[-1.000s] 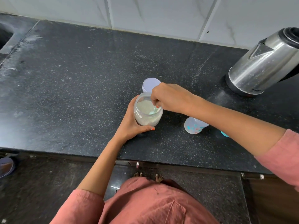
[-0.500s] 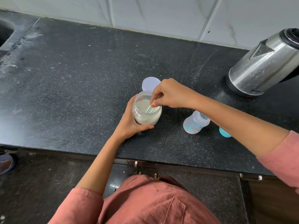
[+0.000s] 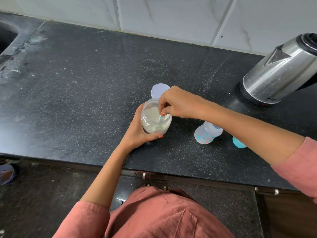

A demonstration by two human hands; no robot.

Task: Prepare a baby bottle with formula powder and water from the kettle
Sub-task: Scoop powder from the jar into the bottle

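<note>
One jar, one lid, one baby bottle, one teal cap, one kettle, one spoon; two hands: left hand, right hand.

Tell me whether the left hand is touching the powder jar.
Touching. The head view shows the left hand wrapped round the jar, thumb tip pressed on its front.

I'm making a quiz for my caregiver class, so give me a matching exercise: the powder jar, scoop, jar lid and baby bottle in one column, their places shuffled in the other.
1 powder jar
2 scoop
3 jar lid
4 baby bottle

A on the counter behind the jar
B gripped by the left hand
C between the jar and the teal cap
D pinched by the right hand

Pairs: 1-B, 2-D, 3-A, 4-C.
</note>
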